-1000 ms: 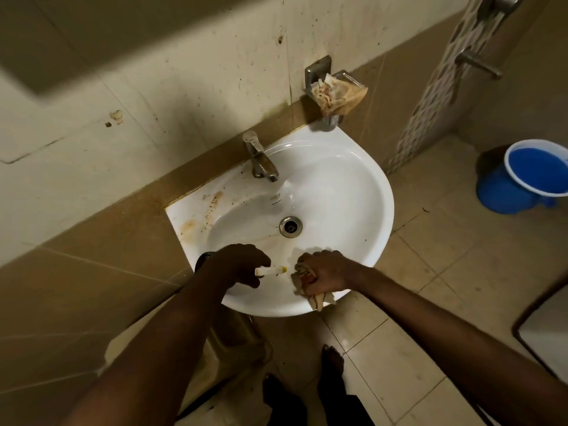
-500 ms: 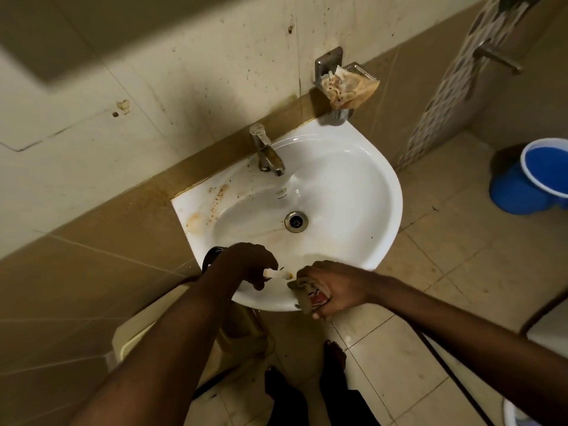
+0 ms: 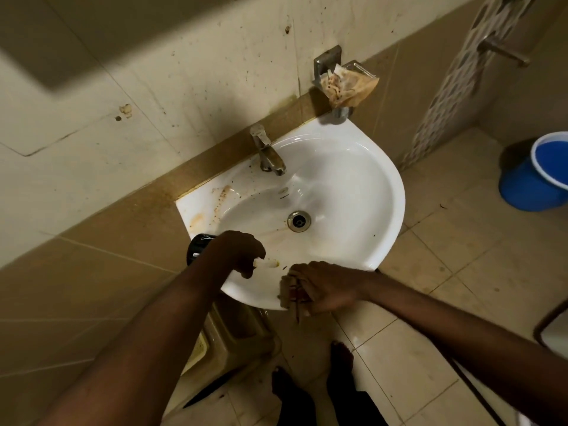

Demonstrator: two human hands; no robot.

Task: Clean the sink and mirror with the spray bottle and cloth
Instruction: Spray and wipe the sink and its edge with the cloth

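- Your left hand [image 3: 238,252] is curled round the spray bottle [image 3: 196,250] over the near-left rim of the sink [image 3: 353,179]; the black body pokes out behind your wrist, and the pale nozzle tip sticks out past your fingers twd the right hand.
- Your right hand [image 3: 325,287] is fisted tight on the cloth [image 3: 290,298], a bunched tan rag w/ a bit of red showing, at the sink's front edge. The rag hangs partly below the rim.
- Hands are near each other, not touching; the nozzle tip sits between them, just short of the rag.
- Sink is a white wall-mounted basin, rounded front. Brown stains on its back-left flat and streaks down into the bowl near the drain [image 3: 298,221].
- Tap [image 3: 267,152] stands at the back centre, metal, dull and spotted.
- Wall soap dish [image 3: 347,84] above the sink's back-right corner, w/ a crumpled brownish wrapper in it.
- Wall tiles behind the tap are speckled w/ dark spots.
- Blue bucket [image 3: 538,176] w/ a white rim on the floor, far right, well apart from the sink.
- Your bare feet [image 3: 338,358] are on the tile floor, below the sink's front.
- Mirror: can't tell from this angle; only a dark blurred edge shows at top left.
- A beige box-like thing sits under the sink by the wall; can't tell what it is.
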